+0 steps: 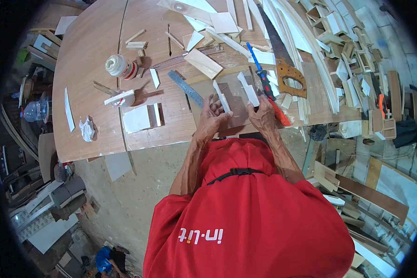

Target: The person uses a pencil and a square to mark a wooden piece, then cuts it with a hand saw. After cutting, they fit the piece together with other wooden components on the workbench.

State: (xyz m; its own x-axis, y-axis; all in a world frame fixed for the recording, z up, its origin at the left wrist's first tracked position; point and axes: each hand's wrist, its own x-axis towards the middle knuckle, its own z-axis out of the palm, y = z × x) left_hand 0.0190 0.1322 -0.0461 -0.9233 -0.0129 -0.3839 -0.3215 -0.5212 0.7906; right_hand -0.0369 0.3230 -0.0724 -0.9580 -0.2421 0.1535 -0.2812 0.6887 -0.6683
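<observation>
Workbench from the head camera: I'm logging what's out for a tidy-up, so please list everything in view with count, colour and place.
brown panel: one, brown, at bench front edge, between both hands
white strips: two, white, standing on the panel
handsaw: one, dark blade, orange handle, right of panel
blue-handled tool: one, blue and black, beside saw
ruler: one, grey-blue, left of panel
glue bottle: one, white with red band, lying mid-bench
crumpled rag: one, white, bench left
wood offcuts: many, pale, piled right
left hand: on panel's left side
right hand: on panel's right side
</observation>
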